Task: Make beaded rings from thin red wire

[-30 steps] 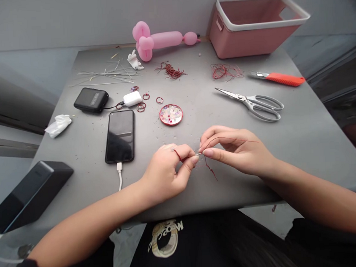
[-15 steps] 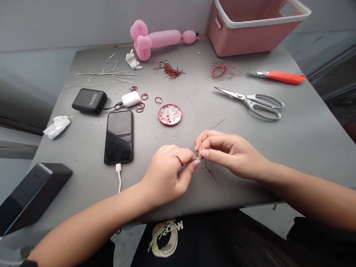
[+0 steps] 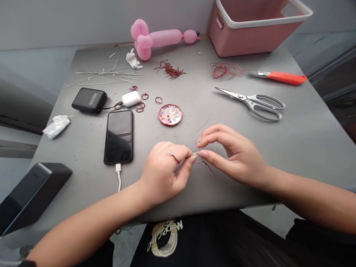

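My left hand (image 3: 167,169) is closed in a pinch on a small pale bead (image 3: 194,153) and wears a red thread ring on one finger. Dark red thread (image 3: 208,167) trails from the bead to the lower right. My right hand (image 3: 232,154) is beside the bead, its thumb and index fingertips slightly apart around the thread there; whether they grip it is too small to tell. Behind my hands lies a round red-rimmed dish (image 3: 170,115) of pale and coloured beads.
Scissors (image 3: 249,101), a red-handled cutter (image 3: 284,77), thread tangles (image 3: 226,70) and a pink bin (image 3: 247,38) stand right and back. Left are a phone (image 3: 118,137), power bank (image 3: 89,100), white case (image 3: 131,98), black box (image 3: 31,197) and tissue (image 3: 56,126). A pink balloon (image 3: 165,38) lies behind.
My right hand's fingers have spread wider beside the bead. The loose upper thread end has swung left and lower. My left hand has shifted slightly left and up, still pinching the bead.
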`<state>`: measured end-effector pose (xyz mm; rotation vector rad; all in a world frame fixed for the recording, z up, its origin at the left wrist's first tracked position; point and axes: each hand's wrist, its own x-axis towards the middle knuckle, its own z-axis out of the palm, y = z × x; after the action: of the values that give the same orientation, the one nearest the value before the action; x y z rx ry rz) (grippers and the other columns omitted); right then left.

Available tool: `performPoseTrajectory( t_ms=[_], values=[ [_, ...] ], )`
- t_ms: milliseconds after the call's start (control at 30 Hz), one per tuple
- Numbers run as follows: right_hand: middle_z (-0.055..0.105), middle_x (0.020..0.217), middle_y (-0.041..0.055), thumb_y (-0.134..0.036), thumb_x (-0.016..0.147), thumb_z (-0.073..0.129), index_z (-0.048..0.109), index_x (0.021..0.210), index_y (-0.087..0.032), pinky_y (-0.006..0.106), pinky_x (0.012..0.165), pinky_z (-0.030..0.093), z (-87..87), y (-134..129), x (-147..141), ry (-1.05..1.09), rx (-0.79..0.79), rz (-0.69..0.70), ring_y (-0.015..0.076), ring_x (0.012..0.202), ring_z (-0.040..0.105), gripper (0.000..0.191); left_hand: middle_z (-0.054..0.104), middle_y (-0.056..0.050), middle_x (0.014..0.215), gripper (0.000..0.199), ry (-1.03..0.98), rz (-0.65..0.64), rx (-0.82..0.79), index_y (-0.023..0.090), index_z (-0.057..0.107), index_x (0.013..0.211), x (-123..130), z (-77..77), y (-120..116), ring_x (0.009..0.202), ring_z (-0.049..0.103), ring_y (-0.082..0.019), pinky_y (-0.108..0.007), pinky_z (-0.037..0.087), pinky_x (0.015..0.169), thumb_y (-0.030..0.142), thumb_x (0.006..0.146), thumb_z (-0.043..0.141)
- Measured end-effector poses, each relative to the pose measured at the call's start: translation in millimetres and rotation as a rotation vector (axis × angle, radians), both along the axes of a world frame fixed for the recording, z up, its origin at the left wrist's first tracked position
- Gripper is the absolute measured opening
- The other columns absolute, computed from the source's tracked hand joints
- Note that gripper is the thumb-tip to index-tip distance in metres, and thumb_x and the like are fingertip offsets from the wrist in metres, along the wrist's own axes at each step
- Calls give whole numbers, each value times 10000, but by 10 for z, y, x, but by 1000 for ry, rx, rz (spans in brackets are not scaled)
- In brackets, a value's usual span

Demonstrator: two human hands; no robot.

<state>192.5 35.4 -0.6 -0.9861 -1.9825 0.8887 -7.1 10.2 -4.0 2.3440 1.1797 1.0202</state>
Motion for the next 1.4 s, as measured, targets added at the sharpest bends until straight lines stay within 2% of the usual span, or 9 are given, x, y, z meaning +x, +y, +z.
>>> performPoseTrajectory(
  t_ms=[133, 467, 600, 800, 900, 1000, 1133, 1267, 1400],
  values=[
    [664, 927, 79, -143, 835, 666, 663, 1031, -217, 421, 830, 512, -35, -15, -25, -112, 462, -57, 206, 879, 588, 210, 665, 12, 685, 140, -70, 14, -55, 195, 556, 765, 3, 12, 0, 651, 577, -129, -285, 458, 674, 193, 905, 557],
    [683, 848, 57, -89, 810, 670, 665, 960, -249, 404, 755, 535, -63, -22, -16, -205, 697, -55, 240, 925, 562, 219, 667, 4, 688, 132, -53, -39, -108, 191, 579, 783, 6, -15, -11, 658, 577, -138, -301, 453, 687, 207, 913, 558],
    [659, 840, 61, -67, 874, 569, 622, 880, -204, 389, 810, 503, -44, -61, -18, -178, 462, 4, 208, 906, 530, 147, 670, 14, 685, 132, -25, -53, -42, 190, 578, 787, 7, -17, 4, 646, 560, -136, -302, 440, 684, 189, 917, 553],
    [587, 851, 47, -326, 971, 475, 576, 796, -179, 340, 771, 481, -19, 20, 16, 61, -511, 317, 161, 833, 542, 251, 671, 13, 680, 172, 3, -54, -45, 191, 576, 757, 2, -9, 24, 643, 573, -138, -298, 433, 672, 190, 924, 534],
    [566, 859, 37, -383, 941, 540, 607, 791, -172, 319, 764, 486, -5, 86, 37, 185, -697, 376, 142, 806, 548, 268, 667, 6, 682, 177, -1, -36, -68, 192, 580, 759, -10, -5, 25, 643, 570, -138, -298, 433, 672, 201, 926, 523],
    [590, 895, 43, -329, 904, 608, 669, 843, -185, 315, 768, 505, 19, 97, 48, 148, -576, 305, 143, 816, 582, 168, 670, -2, 693, 173, -16, -13, -85, 191, 579, 763, -18, -7, 23, 649, 571, -140, -298, 438, 673, 209, 925, 520],
    [621, 853, 36, -203, 855, 642, 674, 840, -228, 352, 781, 508, 6, 51, 35, 7, -117, 167, 169, 843, 592, 43, 664, 5, 683, 155, -9, -35, -103, 193, 580, 772, -8, -11, 9, 659, 575, -144, -300, 446, 686, 201, 918, 528],
    [651, 810, 33, -154, 824, 678, 654, 843, -247, 402, 776, 484, -67, 30, 21, -146, 408, 76, 198, 840, 584, 97, 659, 9, 672, 158, 10, -46, -108, 195, 576, 768, 3, -10, -1, 655, 569, -147, -299, 442, 679, 206, 919, 529],
    [680, 917, 50, -146, 798, 715, 669, 993, -290, 406, 772, 489, -149, 36, 43, -226, 665, -6, 221, 894, 579, 247, 656, 9, 670, 171, -4, -42, -151, 191, 568, 764, -5, 22, 4, 652, 576, -147, -300, 448, 683, 196, 924, 508]
  ],
)
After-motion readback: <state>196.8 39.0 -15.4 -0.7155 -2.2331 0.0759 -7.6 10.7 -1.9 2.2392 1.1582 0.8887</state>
